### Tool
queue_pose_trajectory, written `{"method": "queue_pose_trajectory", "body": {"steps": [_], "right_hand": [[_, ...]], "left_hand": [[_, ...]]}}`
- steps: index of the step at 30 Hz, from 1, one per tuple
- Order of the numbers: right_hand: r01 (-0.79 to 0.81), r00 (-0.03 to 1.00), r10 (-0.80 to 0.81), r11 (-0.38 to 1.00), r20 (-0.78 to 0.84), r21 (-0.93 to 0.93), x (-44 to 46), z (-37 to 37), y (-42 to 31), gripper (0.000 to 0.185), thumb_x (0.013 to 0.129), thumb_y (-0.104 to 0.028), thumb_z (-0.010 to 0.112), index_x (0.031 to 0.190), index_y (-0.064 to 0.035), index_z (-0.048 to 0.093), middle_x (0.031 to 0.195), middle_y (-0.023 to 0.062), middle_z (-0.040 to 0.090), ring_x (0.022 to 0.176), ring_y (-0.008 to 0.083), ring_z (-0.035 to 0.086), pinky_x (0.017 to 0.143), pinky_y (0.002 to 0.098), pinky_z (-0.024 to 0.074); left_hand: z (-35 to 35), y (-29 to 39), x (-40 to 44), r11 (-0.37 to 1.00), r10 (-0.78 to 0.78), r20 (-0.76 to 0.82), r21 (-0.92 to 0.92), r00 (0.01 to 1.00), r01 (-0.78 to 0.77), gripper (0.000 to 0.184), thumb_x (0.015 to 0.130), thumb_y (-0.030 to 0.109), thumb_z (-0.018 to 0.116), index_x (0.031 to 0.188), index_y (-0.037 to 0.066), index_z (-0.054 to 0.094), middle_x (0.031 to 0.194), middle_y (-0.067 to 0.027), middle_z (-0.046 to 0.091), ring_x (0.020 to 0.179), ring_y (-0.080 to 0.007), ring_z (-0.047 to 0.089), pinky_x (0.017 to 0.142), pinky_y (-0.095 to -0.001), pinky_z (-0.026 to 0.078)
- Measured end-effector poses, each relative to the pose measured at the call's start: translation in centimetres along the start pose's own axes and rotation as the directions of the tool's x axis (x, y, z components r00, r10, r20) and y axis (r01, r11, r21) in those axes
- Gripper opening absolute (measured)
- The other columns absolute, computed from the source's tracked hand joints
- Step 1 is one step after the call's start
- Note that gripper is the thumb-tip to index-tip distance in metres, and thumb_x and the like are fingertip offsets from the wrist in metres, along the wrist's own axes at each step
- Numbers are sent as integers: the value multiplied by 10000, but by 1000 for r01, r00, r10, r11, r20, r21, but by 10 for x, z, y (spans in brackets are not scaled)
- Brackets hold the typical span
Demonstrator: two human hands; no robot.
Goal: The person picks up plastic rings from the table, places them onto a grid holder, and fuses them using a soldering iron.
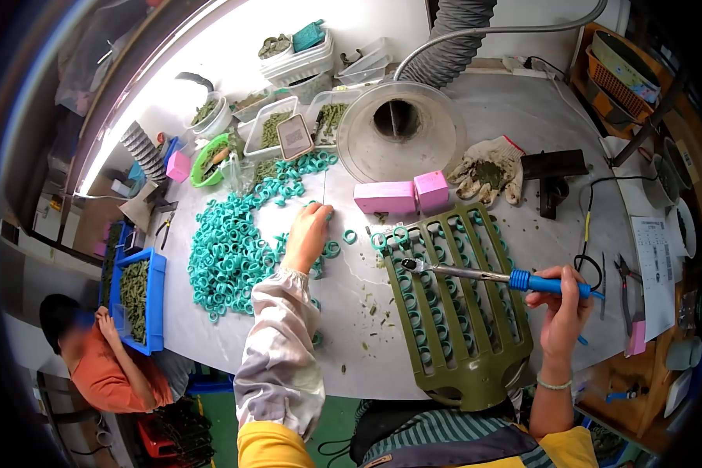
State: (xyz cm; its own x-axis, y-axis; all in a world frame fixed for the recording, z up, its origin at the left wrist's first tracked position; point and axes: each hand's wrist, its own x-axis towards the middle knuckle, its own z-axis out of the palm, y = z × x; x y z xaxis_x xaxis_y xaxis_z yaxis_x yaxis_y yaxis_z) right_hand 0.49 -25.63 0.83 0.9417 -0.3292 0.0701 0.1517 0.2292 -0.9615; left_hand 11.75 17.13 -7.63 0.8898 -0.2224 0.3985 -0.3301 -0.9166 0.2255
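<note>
My left hand (308, 236) is among the loose teal rings at the middle of the table, fingers bent together at the tips; whether a ring is between them is hidden. The big pile of teal rings (230, 249) lies to its left. My right hand (563, 308) grips the blue handle of a soldering iron (476, 273), whose tip points left over the olive slatted rack (460, 355). Teal rings sit in rows in the rack's slots. Two rings (378, 241) stand by its upper left corner.
Pink blocks (384, 197), a clear funnel (351, 144) under a grey hose and a stained glove (487, 171) lie behind the rack. Tubs of green pieces (273, 131) stand at the back. Pliers (625, 285) lie right. A co-worker (117, 374) sits left by a blue bin (157, 300).
</note>
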Motion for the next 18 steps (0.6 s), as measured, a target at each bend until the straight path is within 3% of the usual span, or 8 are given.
{"method": "queue_pose_trajectory", "body": {"steps": [1,3,7,8,11,12,16,18], "right_hand": [[-1,1000,1,1000,-2,-5,0,0,-1,319,988,-203,520,842,56,636,823,129,683,554,164,662,523,260,580],[13,1000,-13,1000,0,-11,-1,1,-2,321,988,-209,522,843,54,637,827,129,683,554,163,661,519,259,580],[33,999,-32,999,17,-17,-1,1,-2,325,987,-220,525,847,49,641,823,126,683,553,160,659,514,261,582],[36,999,-35,999,17,-17,-1,0,-1,326,988,-221,524,848,48,642,819,124,683,555,159,660,514,260,581],[47,999,-47,999,14,-16,-2,-3,-2,327,990,-224,522,852,47,644,810,121,683,562,157,663,516,260,581],[52,999,-52,999,14,-14,-3,-4,-3,327,991,-224,521,854,47,645,809,121,683,566,157,664,517,261,581],[74,997,-75,997,-12,-25,-4,-10,-6,334,997,-228,516,855,46,645,787,119,682,578,156,668,527,270,581],[85,996,-86,996,-16,-32,-2,-11,-6,340,1001,-233,513,854,44,645,756,112,679,578,154,667,534,273,580]], "left_hand": [[2,-2,-2,1000,10,-21,-21,1000,-10,329,804,-79,557,1096,45,644,999,-155,636,882,-365,620,782,-390,505],[6,-3,-7,924,-258,13,-290,966,251,292,864,-56,530,1111,35,655,989,-141,655,822,-313,661,750,-342,521],[3,-12,-14,421,-540,298,-714,787,559,258,958,-2,486,1138,10,670,980,-92,671,743,-199,698,698,-265,533],[0,-13,-18,285,-528,352,-784,773,552,235,967,45,529,1144,-2,677,963,-48,650,855,-154,681,744,-264,529],[-20,12,-15,210,-498,385,-816,777,539,235,946,79,585,1148,5,680,998,-58,662,931,-146,660,797,-267,520],[-30,16,-15,345,-448,413,-739,793,579,274,929,106,623,1183,13,665,1061,-63,674,969,-135,637,842,-265,509],[-48,78,0,375,-373,355,-788,858,489,303,922,78,617,1220,24,626,1003,-48,676,898,-118,633,822,-257,507],[-39,104,4,518,-247,281,-770,927,372,255,920,49,630,1173,14,622,972,-50,666,880,-127,636,782,-274,525]]}}
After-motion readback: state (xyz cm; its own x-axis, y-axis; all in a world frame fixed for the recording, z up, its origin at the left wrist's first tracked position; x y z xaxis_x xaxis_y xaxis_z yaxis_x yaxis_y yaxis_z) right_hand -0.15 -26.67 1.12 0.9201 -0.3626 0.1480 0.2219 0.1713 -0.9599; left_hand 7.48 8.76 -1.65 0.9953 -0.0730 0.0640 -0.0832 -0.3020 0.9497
